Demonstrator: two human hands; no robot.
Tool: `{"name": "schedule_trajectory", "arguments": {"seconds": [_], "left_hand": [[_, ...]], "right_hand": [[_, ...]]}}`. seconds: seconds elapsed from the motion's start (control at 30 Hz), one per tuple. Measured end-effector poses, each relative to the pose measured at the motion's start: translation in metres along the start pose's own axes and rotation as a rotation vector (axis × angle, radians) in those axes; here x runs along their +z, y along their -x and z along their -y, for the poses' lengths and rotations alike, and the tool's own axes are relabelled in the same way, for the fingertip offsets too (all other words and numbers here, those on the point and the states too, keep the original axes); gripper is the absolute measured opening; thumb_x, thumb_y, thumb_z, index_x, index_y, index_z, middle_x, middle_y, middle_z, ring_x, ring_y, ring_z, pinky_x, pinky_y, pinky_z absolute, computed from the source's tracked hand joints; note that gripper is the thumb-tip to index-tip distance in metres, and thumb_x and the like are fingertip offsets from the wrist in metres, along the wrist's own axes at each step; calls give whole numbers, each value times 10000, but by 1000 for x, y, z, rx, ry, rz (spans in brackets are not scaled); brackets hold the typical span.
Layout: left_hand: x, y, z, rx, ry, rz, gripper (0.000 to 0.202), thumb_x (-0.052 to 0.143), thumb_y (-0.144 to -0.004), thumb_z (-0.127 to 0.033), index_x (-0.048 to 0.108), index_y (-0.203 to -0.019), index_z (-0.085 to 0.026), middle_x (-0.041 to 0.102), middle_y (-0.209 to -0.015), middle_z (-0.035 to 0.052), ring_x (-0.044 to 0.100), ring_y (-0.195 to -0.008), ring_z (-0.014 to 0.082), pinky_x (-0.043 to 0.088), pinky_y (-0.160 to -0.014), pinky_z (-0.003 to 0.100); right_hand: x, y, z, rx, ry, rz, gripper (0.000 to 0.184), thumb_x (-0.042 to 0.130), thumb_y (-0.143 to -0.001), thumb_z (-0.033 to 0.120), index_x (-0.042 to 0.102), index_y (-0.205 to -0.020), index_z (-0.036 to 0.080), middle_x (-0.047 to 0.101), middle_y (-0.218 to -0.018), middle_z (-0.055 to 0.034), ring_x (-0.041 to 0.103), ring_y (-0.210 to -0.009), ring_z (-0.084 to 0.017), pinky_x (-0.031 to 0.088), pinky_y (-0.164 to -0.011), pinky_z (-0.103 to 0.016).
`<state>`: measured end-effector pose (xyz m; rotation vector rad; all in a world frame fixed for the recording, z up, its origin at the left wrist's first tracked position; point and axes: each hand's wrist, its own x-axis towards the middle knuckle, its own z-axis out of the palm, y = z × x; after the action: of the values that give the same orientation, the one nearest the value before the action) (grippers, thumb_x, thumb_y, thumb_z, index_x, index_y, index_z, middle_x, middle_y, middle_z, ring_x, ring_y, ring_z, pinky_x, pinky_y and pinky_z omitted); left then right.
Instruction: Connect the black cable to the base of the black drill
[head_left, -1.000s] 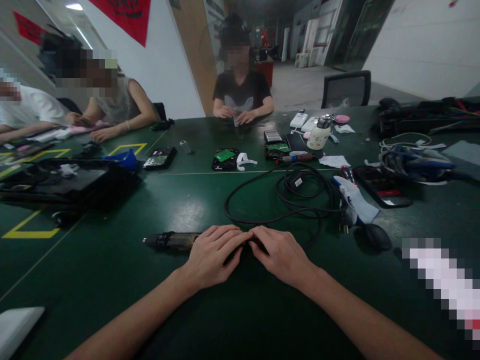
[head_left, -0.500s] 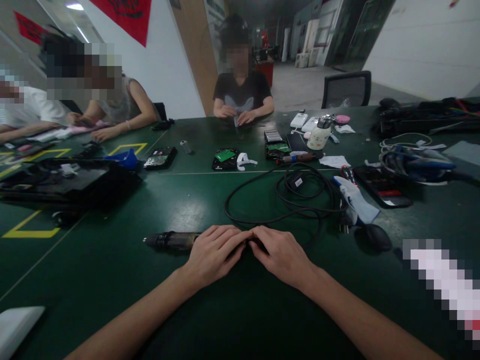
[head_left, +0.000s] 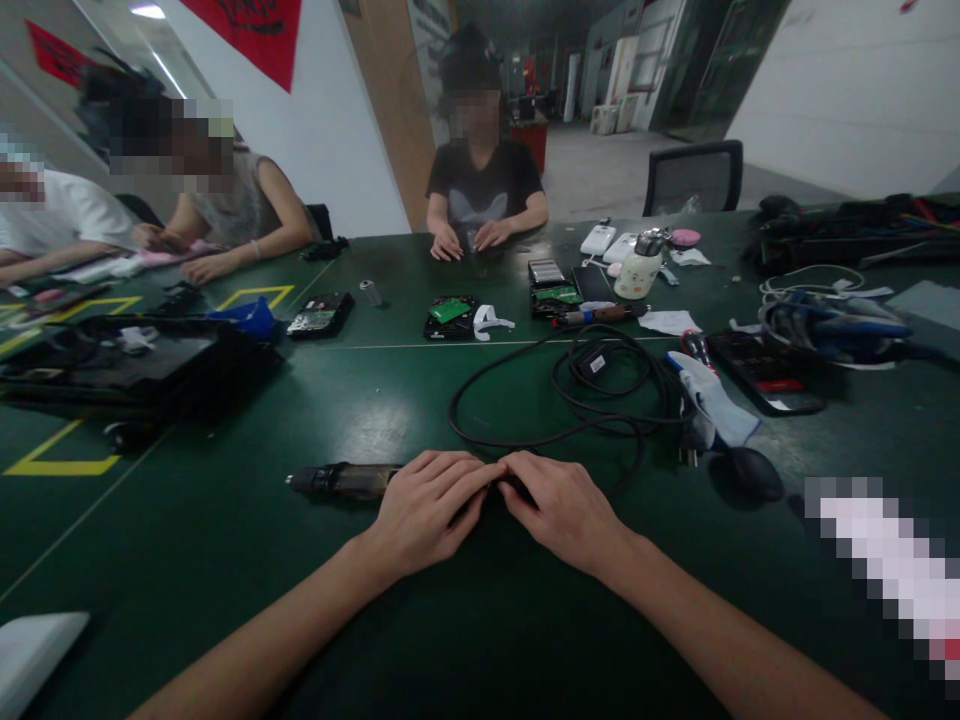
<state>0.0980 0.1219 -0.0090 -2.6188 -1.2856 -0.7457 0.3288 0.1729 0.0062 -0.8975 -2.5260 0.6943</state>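
A black electric screwdriver (head_left: 337, 481) lies sideways on the green table, its bit pointing left. My left hand (head_left: 435, 500) is closed over its body and hides the middle of it. My right hand (head_left: 559, 505) curls around the dark tail end, mostly hidden under the fingers. The index fingertips of both hands meet above it. A black cable (head_left: 510, 443) lies in loose loops just beyond my hands, and its plug (head_left: 687, 456) rests to the right.
Opened hard drives (head_left: 321, 315) lie across the table's middle. A black plastic housing (head_left: 142, 365) stands left. To the right are a glove (head_left: 716, 400), a black tray (head_left: 765, 375) and a cream bottle (head_left: 639, 270). A co-worker (head_left: 486, 185) sits opposite, others at left.
My hands and the electric screwdriver stay where they were. The co-worker opposite has moved one hand apart from the other, down and to the left.
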Motion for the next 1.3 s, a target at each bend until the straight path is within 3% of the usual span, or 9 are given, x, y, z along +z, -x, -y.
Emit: {"name": "schedule_trajectory", "arguments": {"seconds": [0.57, 0.87, 1.3], "left_hand": [[1, 0, 1, -7, 19, -7, 515, 569, -977, -214, 499, -1487, -221, 731, -1214, 70, 705, -1071, 203, 542, -891, 373], [4, 0, 1, -20, -34, -6, 449, 574, -1022, -240, 505, -1466, -225, 738, -1182, 56, 706, -1037, 196, 510, -879, 363], [1, 0, 0, -5, 18, 6, 473, 582, -999, -214, 504, -1465, -231, 722, -1239, 37, 686, -1084, 185, 503, -913, 372]], "right_hand": [[1, 0, -1, 1, 10, -13, 125, 499, -1052, 230, 588, -1138, 210, 692, -1070, -57, 675, -945, -201, 507, -800, -318], [1, 0, -1, -4, 30, -17, 96, 501, -1047, 225, 578, -1100, 204, 685, -1036, -49, 662, -885, -192, 477, -727, -301], [1, 0, -1, -1, 7, -8, 141, 489, -1058, 221, 581, -1164, 210, 683, -1074, -49, 665, -939, -197, 491, -793, -316]]}}
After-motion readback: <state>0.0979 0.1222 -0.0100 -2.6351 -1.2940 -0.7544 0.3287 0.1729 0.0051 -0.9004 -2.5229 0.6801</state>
